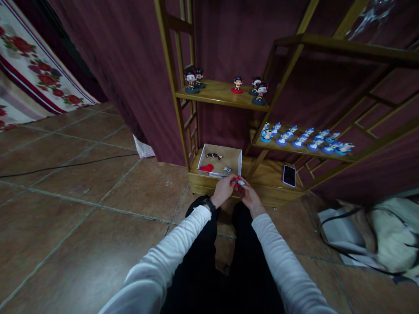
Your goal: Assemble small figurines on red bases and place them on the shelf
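Both hands meet just in front of an open white cardboard box (pixel 229 152). Between my left hand (pixel 223 190) and my right hand (pixel 250 196) is a small red and white figurine (pixel 238 181), gripped by the fingers of each. Its details are too small to make out. Inside the box lie red pieces (pixel 207 167), a row of dark and gold pieces (pixel 214 155) and a small black-and-white piece (pixel 227 169).
Several black-haired figurines (pixel 238 84) stand on the upper wooden shelf (pixel 219 93). Several blue and white figurines (pixel 299 138) fill the right shelf. A phone (pixel 289 175) lies on the low ledge. Bags (pixel 389 231) sit on the floor at right; a black cable (pixel 72 165) crosses the tiles at left.
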Demonstrator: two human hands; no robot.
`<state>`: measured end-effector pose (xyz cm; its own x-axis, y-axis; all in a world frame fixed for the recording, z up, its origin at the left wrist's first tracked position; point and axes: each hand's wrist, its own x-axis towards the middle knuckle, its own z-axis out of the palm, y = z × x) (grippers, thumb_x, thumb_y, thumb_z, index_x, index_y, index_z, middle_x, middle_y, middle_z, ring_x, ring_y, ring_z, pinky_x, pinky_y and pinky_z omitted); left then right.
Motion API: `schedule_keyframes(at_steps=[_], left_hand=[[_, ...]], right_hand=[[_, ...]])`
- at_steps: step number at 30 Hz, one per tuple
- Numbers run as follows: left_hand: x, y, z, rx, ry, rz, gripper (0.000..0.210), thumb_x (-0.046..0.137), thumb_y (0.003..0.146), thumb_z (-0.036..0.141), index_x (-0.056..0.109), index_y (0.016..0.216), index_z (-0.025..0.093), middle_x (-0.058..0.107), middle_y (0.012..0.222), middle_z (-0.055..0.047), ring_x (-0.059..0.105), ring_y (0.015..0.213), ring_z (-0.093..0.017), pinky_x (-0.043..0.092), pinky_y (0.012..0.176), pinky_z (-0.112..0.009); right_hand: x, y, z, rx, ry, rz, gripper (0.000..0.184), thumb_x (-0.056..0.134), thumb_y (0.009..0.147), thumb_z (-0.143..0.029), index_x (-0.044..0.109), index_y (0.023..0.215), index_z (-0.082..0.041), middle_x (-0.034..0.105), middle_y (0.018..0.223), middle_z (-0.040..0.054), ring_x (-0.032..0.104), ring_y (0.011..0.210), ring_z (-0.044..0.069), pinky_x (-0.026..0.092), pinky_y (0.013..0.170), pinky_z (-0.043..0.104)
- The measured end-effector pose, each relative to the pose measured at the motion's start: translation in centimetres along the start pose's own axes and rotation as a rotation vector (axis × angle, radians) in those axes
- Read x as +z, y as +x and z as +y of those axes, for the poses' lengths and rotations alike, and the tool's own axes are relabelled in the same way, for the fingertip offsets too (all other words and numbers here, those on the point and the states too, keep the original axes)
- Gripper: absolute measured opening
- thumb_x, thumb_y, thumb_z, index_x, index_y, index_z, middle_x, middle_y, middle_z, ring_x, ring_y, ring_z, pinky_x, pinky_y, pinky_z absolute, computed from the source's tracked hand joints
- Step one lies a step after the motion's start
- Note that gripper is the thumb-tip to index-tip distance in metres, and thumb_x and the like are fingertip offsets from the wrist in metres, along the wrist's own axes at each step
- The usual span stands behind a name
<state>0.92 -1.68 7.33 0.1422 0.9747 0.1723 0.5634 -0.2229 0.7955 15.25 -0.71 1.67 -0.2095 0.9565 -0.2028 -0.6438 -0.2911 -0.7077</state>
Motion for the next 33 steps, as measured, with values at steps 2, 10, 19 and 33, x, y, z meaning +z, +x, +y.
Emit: schedule_keyframes(at_steps=[2,10,19,33], left_hand=[[0.5,0.6,-1.0,-0.164,-0.298,0.002,0.017,0.050,0.082,0.012,0.060,0.097,0.016,0.066,0.078,-0.002,0.062,0.066,-0.012,0.050,0.064,-0.024],[0.8,0.6,-3.4,-0.457,-0.865,-0.051,0.017,0.066,0.074,0.021,0.062,0.085,0.010,0.064,0.061,-0.001,0.056,0.047,-0.007,0.043,0.047,-0.017],[0.3,0.7,-3.7,-0.539,-0.904,-0.078,0.016,0.068,0.070,0.018,0.068,0.084,0.010,0.065,0.059,-0.003,0.059,0.049,-0.010,0.042,0.049,-0.019],[1.4,0.6,-4.5,-0.324,-0.810,-0.066,0.025,0.073,0.056,0.018,0.065,0.079,0.013,0.062,0.060,0.001,0.052,0.049,-0.008,0.038,0.048,-0.019]], right_hand=[[0.1,0.0,0.1,0.017,-0.003,-0.014,0.029,0.068,0.066,-0.013,0.068,0.093,-0.025,0.073,0.091,-0.0040,0.066,0.080,0.009,0.054,0.073,0.020],[0.7,0.4,1.2,-0.005,-0.105,-0.014,0.023,0.073,0.064,-0.017,0.070,0.087,-0.019,0.074,0.087,0.0013,0.066,0.074,0.013,0.053,0.069,0.024],[1.0,0.4,1.1,-0.018,-0.197,-0.021,0.029,0.079,0.059,-0.026,0.072,0.086,-0.017,0.073,0.091,0.0053,0.066,0.081,0.018,0.048,0.084,0.034],[1.2,0.6,2.3,-0.096,-0.230,0.033,0.039,0.082,0.052,-0.037,0.073,0.085,-0.018,0.073,0.089,0.0065,0.065,0.081,0.021,0.048,0.078,0.035]])
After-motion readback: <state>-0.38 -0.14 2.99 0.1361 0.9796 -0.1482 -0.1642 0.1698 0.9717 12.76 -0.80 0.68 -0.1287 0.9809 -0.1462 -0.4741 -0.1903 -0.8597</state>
